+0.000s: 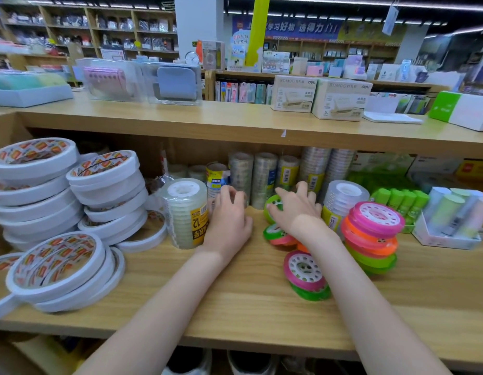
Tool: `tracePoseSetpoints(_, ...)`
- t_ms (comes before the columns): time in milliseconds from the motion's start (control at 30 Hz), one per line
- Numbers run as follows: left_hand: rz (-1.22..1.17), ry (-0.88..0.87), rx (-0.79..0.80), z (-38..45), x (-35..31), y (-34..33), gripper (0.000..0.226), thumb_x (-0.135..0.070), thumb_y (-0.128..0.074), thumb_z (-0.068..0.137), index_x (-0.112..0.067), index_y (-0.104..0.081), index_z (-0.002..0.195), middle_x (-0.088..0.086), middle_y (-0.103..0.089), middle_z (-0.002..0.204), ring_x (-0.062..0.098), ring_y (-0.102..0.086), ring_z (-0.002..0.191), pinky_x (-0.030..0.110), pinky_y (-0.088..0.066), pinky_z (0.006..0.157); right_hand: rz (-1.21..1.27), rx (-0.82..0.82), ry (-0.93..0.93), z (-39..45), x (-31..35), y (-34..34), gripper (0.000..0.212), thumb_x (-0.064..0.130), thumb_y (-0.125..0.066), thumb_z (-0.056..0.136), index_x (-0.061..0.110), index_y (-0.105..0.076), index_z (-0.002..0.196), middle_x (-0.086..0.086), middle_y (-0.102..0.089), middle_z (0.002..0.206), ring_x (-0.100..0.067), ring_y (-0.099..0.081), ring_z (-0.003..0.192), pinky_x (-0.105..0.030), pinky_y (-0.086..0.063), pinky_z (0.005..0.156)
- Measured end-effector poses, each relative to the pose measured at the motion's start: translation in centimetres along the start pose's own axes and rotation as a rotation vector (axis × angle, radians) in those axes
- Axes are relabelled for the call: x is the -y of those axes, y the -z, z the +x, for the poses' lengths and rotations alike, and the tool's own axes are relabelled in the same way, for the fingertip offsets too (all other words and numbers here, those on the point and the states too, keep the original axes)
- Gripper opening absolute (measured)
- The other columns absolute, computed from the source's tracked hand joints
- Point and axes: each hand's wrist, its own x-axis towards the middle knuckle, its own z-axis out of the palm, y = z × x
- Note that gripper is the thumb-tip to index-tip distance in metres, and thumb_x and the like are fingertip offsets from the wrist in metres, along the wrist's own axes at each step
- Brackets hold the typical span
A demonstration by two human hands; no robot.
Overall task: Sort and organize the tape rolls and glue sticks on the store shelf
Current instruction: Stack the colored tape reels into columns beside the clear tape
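Note:
My left hand (229, 215) curls its fingers round a small clear tape roll (244, 198) at mid-shelf, just right of a wrapped stack of clear tape with a yellow label (185, 212). My right hand (294, 208) lies over a green tape roll (271, 209), fingers spread and bent on it. Below it lie a green-and-pink roll (275, 235) and a pink-over-green pair (305, 272). A leaning stack of pink, orange and green rolls (373, 236) stands to the right. Green glue sticks (400, 201) stand behind it.
Stacks of white double-sided tape rolls (64, 207) fill the shelf's left side. Tall sleeves of clear tape (264, 171) line the back. A white tray of pastel glue sticks (448, 220) sits at right. The upper shelf board (235, 125) overhangs closely.

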Motion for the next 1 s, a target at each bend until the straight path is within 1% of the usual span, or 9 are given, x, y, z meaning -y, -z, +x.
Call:
tracePoseSetpoints(133,-0.047,-0.003,0.036,-0.4,-0.3,0.4,0.041,-0.021,-0.043,0.074,-0.002,-0.056,0.109,0.017,-0.045,0.116,0.034,-0.045,0.109,0.044,-0.033,0.098,-0.019,-0.002,0.03,-0.3,-0.4,-0.3,0.053,0.041,-0.041,0.095,0.026,-0.026,0.144,-0.012,-0.013,0.146,-0.035,-0.018,0.133,-0.044,-0.021,0.107)
tracePoseSetpoints(233,-0.041,-0.009,0.064,-0.8,-0.4,0.5,0.042,-0.018,-0.045,0.077,-0.001,-0.053,0.115,0.02,-0.042,0.126,0.036,-0.039,0.12,0.042,-0.031,0.103,0.018,-0.024,0.074,-1.0,-0.6,-0.1,0.052,0.036,-0.042,0.096,0.024,-0.027,0.143,-0.01,-0.014,0.147,-0.032,-0.018,0.133,-0.043,-0.023,0.109)
tracePoseSetpoints(333,-0.023,0.016,0.098,-1.4,-1.0,0.8,0.049,-0.013,-0.049,0.086,-0.002,-0.039,0.132,0.021,-0.018,0.147,0.032,-0.012,0.139,0.036,-0.012,0.113,0.053,-0.048,0.129,-1.6,-1.1,0.0,0.048,0.03,-0.042,0.096,0.019,-0.031,0.142,-0.007,-0.017,0.148,-0.029,-0.02,0.133,-0.04,-0.024,0.111)
tracePoseSetpoints(433,-0.008,0.127,0.168,-2.0,-1.6,1.0,0.06,-0.02,-0.047,0.092,-0.005,-0.021,0.144,0.017,0.009,0.154,0.031,0.011,0.143,0.032,0.003,0.114,0.08,-0.094,0.21,-2.3,-1.9,-0.4,0.042,0.02,-0.041,0.097,0.014,-0.037,0.138,-0.011,-0.028,0.143,-0.029,-0.027,0.129,-0.035,-0.023,0.108)
tracePoseSetpoints(500,-0.006,0.178,0.239,-2.3,-1.8,1.1,0.067,-0.022,-0.045,0.094,-0.004,-0.009,0.147,0.019,0.019,0.153,0.033,0.01,0.143,0.032,0.0,0.114,0.124,-0.136,0.25,-2.8,-2.4,-0.5,0.036,0.015,-0.041,0.096,0.012,-0.044,0.132,-0.012,-0.034,0.136,-0.029,-0.032,0.123,-0.034,-0.025,0.104)
tracePoseSetpoints(567,0.014,0.178,0.281,-2.2,-1.9,0.9,0.069,-0.023,-0.043,0.095,-0.003,-0.004,0.148,0.023,0.022,0.151,0.034,0.003,0.143,0.033,-0.006,0.114,0.145,-0.152,0.288,-3.3,-2.9,-0.7,0.034,0.013,-0.041,0.095,0.012,-0.047,0.129,-0.011,-0.039,0.13,-0.028,-0.036,0.118,-0.032,-0.027,0.102)
tracePoseSetpoints(700,0.118,0.174,0.264,-2.1,-1.7,0.7,0.064,-0.025,-0.037,0.096,0.001,-0.007,0.147,0.025,0.018,0.151,0.036,0.014,0.142,0.038,0.009,0.114,0.104,-0.1,0.349,-3.8,-3.4,-1.3,0.038,0.013,-0.039,0.097,0.014,-0.043,0.134,-0.01,-0.045,0.124,-0.027,-0.038,0.117,-0.03,-0.027,0.101)
tracePoseSetpoints(867,0.089,0.186,0.29,-2.2,-1.9,0.6,0.066,-0.024,-0.04,0.096,0.0,-0.006,0.147,0.032,0.017,0.149,0.038,0.012,0.141,0.035,0.009,0.113,0.097,-0.136,0.354,-4.0,-3.6,-1.8,0.039,0.016,-0.035,0.098,0.017,-0.04,0.137,-0.006,-0.044,0.126,-0.023,-0.036,0.117,-0.032,-0.029,0.102)
tracePoseSetpoints(1000,0.03,0.264,0.33,-1.7,-1.8,0.8,0.068,-0.026,-0.042,0.096,0.0,-0.006,0.147,0.035,0.017,0.147,0.042,0.009,0.141,0.036,0.004,0.114,0.108,-0.152,0.354,-3.9,-3.6,-2.0,0.039,0.018,-0.034,0.098,0.02,-0.04,0.136,-0.003,-0.044,0.126,-0.02,-0.035,0.117,-0.034,-0.032,0.1)
